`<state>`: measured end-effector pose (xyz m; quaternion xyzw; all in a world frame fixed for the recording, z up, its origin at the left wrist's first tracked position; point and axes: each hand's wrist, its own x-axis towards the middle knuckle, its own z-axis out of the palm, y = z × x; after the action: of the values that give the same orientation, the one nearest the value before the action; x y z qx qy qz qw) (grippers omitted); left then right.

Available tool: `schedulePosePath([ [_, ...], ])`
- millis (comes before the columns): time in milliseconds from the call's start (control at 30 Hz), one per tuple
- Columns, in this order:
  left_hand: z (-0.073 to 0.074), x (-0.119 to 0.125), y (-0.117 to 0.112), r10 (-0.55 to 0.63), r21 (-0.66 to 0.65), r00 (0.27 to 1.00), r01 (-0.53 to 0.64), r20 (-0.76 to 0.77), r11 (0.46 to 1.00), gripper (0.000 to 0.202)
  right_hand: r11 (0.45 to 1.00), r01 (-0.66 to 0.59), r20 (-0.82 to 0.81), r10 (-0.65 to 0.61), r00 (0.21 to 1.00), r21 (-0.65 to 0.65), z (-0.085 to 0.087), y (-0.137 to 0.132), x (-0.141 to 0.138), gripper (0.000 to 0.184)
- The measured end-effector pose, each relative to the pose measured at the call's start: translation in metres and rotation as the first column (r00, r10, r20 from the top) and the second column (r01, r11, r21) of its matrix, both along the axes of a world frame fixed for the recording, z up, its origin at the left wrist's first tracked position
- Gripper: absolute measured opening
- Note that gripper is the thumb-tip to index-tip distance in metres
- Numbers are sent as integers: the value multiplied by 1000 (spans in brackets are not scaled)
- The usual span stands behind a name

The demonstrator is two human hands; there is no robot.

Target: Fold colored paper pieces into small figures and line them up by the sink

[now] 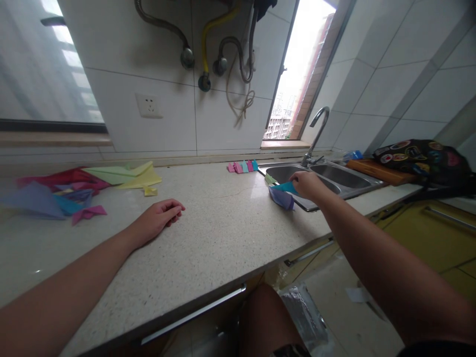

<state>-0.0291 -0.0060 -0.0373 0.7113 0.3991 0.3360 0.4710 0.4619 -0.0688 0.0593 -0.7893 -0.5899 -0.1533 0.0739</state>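
Note:
My right hand (307,185) is closed in a pinch on a blue folded paper (284,187) at the near left corner of the sink. Just below it a purple folded paper (281,199) sits against the sink rim, and a small green paper piece (269,179) shows behind; whether these are joined to the blue one I cannot tell. On the counter (208,233), my left hand (162,219) lies with its fingers curled in and nothing visible in them. To its left is a loose heap of coloured papers, among them a yellow one (143,177) and a pink one (89,213).
A row of small pink and blue folded papers (242,166) stands near the wall, left of the double sink (344,192) with its tap (320,129). Further right, a dark patterned bag (424,158) rests by a brown wooden board (383,171). Drawer handles line the counter front.

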Motion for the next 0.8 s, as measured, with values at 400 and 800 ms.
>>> schedulePosePath([
  [400, 8, 1, -5, 2, -7, 1000, -2, -24, 1000, 30, 998, 22, 14, -21, 1000, -67, -4, -2, -19, 31],
  [800, 8, 1, -6, -5, 11, 999, 5, -43, 1000, 31, 987, 40, -11, -42, 999, -153, 0, 6, -24, 37],
])
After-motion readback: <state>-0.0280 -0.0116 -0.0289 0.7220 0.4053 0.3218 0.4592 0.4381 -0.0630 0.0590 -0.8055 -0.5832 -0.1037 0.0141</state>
